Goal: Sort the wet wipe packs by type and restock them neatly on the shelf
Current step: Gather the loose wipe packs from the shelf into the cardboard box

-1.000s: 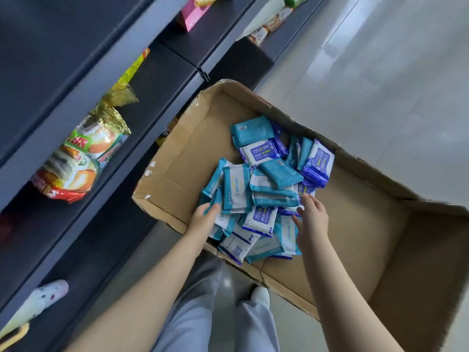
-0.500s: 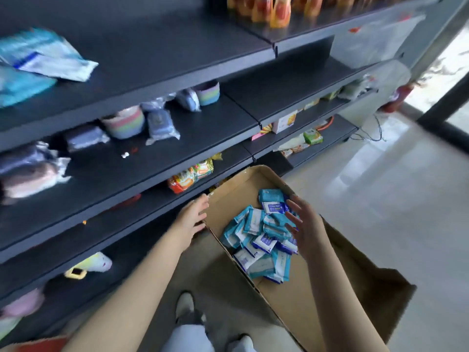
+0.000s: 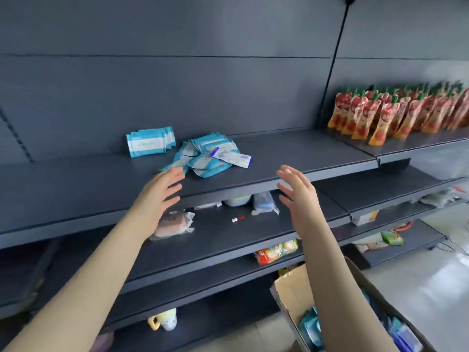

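Left hand (image 3: 162,191), right hand (image 3: 300,196) spread, blurred, box (image 3: 291,290) cropped, boxed wipes (image 3: 311,329) half-hidden

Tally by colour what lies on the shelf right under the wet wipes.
Pink wrapped pack: 1
Blue wrapped pack: 1
Small red-and-white item: 1
Pale tub, partly hidden: 1
White flat item, partly hidden: 1
Total: 5

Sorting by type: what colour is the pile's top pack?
The pack is white with dark-blue ends; head view.

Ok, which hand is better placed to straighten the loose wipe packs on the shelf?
Probably the left hand: it is open and reaches right up to the near edge of the pile. The right hand, also open, is off to the side, clear of it.
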`<action>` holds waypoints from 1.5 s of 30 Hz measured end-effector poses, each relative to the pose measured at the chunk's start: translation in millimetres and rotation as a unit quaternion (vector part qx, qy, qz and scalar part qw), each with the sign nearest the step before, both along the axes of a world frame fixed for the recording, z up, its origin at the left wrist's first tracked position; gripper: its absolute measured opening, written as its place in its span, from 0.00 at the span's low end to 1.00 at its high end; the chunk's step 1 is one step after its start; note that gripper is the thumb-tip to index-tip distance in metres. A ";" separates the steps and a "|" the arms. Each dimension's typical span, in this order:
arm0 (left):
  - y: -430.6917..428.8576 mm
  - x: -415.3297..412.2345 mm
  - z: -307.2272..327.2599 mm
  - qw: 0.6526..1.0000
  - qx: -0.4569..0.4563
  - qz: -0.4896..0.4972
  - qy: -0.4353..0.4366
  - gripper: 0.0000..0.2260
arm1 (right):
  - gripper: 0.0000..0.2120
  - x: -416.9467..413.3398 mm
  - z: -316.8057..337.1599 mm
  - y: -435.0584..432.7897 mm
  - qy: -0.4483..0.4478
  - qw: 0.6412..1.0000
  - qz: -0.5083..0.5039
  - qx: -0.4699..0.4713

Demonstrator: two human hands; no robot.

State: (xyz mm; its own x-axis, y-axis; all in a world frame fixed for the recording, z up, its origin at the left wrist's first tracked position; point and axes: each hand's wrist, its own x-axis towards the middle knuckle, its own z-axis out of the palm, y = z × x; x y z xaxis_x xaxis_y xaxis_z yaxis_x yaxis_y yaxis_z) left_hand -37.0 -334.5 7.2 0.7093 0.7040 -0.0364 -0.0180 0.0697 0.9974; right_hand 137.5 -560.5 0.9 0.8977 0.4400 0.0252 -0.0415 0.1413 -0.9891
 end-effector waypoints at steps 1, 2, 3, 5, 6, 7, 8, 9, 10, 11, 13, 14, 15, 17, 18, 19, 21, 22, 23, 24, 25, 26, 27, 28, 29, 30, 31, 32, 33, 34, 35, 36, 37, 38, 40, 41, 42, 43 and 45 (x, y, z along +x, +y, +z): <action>16.1 -11.8 4.3 1.000 0.008 0.006 -0.003 0.15 | 0.12 -8.0 2.9 18.3 0.000 1.000 -0.002 0.010; 30.4 -21.3 6.5 1.000 0.011 0.015 -0.003 0.15 | 0.12 -15.1 4.1 34.6 0.003 1.000 -0.001 0.015; 43.4 -28.8 7.3 1.000 0.010 0.025 -0.003 0.15 | 0.11 -22.2 5.0 49.3 0.006 1.000 0.004 0.016; 66.2 -39.5 5.5 0.999 0.001 0.043 0.004 0.14 | 0.11 -31.8 4.8 74.1 0.010 1.000 0.018 0.005; 76.3 -42.8 4.0 0.999 -0.001 0.049 0.009 0.13 | 0.10 -33.4 4.5 84.8 0.011 1.000 0.022 -0.002; 86.2 -44.4 2.3 0.999 0.001 0.051 0.015 0.12 | 0.11 -33.8 5.2 94.5 0.012 1.000 0.024 -0.007; 96.3 -44.4 0.6 0.998 0.004 0.054 0.022 0.12 | 0.11 -31.3 5.4 104.2 0.013 1.000 0.023 -0.013; 106.5 -43.1 -0.9 0.998 0.010 0.058 0.029 0.12 | 0.10 -29.0 7.1 113.4 0.014 0.999 0.024 -0.018; 116.3 -40.6 -2.2 0.997 0.015 0.061 0.037 0.12 | 0.10 -24.6 7.1 122.9 0.013 0.999 0.024 -0.024; 125.5 -37.0 -3.8 0.997 0.022 0.064 0.043 0.11 | 0.11 -19.6 7.0 132.1 0.010 0.999 0.024 -0.033; 140.3 -28.2 -8.3 0.995 0.038 0.074 0.054 0.09 | 0.11 -4.4 3.0 149.4 -0.007 0.998 0.021 -0.055; 146.3 -22.6 -11.1 0.994 0.051 0.075 0.058 0.08 | 0.12 5.7 0.6 157.3 -0.018 0.997 0.022 -0.067; 153.1 -15.6 -14.5 0.993 0.063 0.072 0.064 0.09 | 0.12 16.6 -0.2 165.9 -0.027 0.996 0.023 -0.081; 167.8 2.1 -18.8 0.990 0.089 0.066 0.084 0.11 | 0.13 44.5 -3.3 183.3 -0.045 0.992 0.021 -0.118; 176.4 12.3 -19.8 0.988 0.101 0.064 0.094 0.12 | 0.14 62.6 -7.6 191.8 -0.054 0.988 0.023 -0.142; 186.6 23.6 -20.5 0.986 0.111 0.063 0.105 0.14 | 0.15 78.3 -9.9 200.4 -0.063 0.983 0.024 -0.171; 207.9 46.3 -19.6 0.980 0.138 0.067 0.127 0.18 | 0.23 114.1 -20.9 213.3 -0.100 0.959 0.025 -0.263; 219.7 59.0 -19.3 0.974 0.162 0.070 0.140 0.19 | 0.27 133.8 -28.5 218.7 -0.130 0.933 0.036 -0.332; 230.9 70.8 -19.8 0.965 0.197 0.075 0.158 0.20 | 0.29 148.6 -33.2 221.9 -0.161 0.902 0.052 -0.397; 241.7 82.7 -20.8 0.951 0.241 0.080 0.178 0.22 | 0.29 163.1 -38.1 225.2 -0.187 0.879 0.070 -0.434; 254.3 96.4 -23.0 0.933 0.289 0.088 0.197 0.23 | 0.29 177.5 -41.0 229.5 -0.203 0.869 0.087 -0.444; 266.2 108.9 -24.3 0.911 0.338 0.099 0.214 0.24 | 0.29 189.1 -41.3 233.7 -0.216 0.869 0.105 -0.434; 278.5 120.6 -26.0 0.887 0.384 0.111 0.231 0.25 | 0.29 198.6 -39.3 238.7 -0.232 0.869 0.121 -0.420; 290.5 130.7 -27.5 0.861 0.427 0.120 0.250 0.26 | 0.29 206.7 -37.3 244.5 -0.254 0.866 0.132 -0.411; 303.0 139.0 -30.2 0.838 0.459 0.123 0.269 0.28 | 0.29 214.0 -35.7 251.9 -0.280 0.856 0.140 -0.412; 312.6 144.8 -32.1 0.820 0.478 0.122 0.289 0.29 | 0.30 220.1 -34.2 259.3 -0.311 0.841 0.148 -0.417; 321.1 149.2 -35.7 0.809 0.486 0.118 0.307 0.30 | 0.30 225.7 -33.0 267.2 -0.340 0.825 0.154 -0.424; 326.6 152.2 -38.4 0.800 0.492 0.115 0.322 0.31 | 0.30 230.4 -31.4 275.1 -0.364 0.812 0.161 -0.426; 330.9 154.1 -41.0 0.793 0.500 0.117 0.329 0.31 | 0.31 234.1 -28.5 282.3 -0.383 0.803 0.172 -0.424; 333.6 155.1 -42.4 0.784 0.510 0.127 0.331 0.31 | 0.31 238.0 -26.3 289.3 -0.396 0.794 0.190 -0.421; 335.8 155.5 -43.1 0.774 0.521 0.139 0.331 0.31 | 0.31 241.3 -24.0 296.2 -0.406 0.783 0.216 -0.419; 336.6 155.2 -42.1 0.763 0.532 0.148 0.337 0.30 | 0.32 244.6 -22.3 303.2 -0.411 0.772 0.246 -0.419; 337.9 155.0 -41.1 0.750 0.544 0.151 0.345 0.30 | 0.33 246.9 -20.4 309.4 -0.412 0.761 0.274 -0.420; 338.9 154.7 -39.7 0.735 0.558 0.150 0.355 0.30 | 0.36 247.7 -18.1 314.9 -0.409 0.752 0.298 -0.422; 341.9 155.1 -38.5 0.709 0.584 0.141 0.370 0.30 | 0.44 248.3 -14.2 325.1 -0.394 0.741 0.328 -0.434; 343.9 155.8 -37.9 0.700 0.594 0.136 0.373 0.29 | 0.47 248.6 -12.4 329.2 -0.392 0.734 0.332 -0.444; 345.0 156.5 -35.9 0.692 0.603 0.130 0.375 0.28 | 0.49 249.2 -11.6 333.1 -0.399 0.725 0.330 -0.455; 346.1 157.3 -34.1 0.684 0.611 0.124 0.379 0.27 | 0.50 249.9 -11.3 336.5 -0.412 0.713 0.322 -0.466; 347.5 159.1 -30.1 0.660 0.632 0.112 0.391 0.25 | 0.50 252.2 -11.1 343.0 -0.440 0.694 0.298 -0.486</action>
State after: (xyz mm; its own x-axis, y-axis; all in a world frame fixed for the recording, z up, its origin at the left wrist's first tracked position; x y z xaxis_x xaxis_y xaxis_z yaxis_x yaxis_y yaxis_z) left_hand 122.1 13.0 -22.8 0.6946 0.6067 0.3866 0.6675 -0.7439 -0.0320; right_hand 389.7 -217.5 -10.1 0.3738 0.9196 -0.1212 0.8745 -0.3929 -0.2845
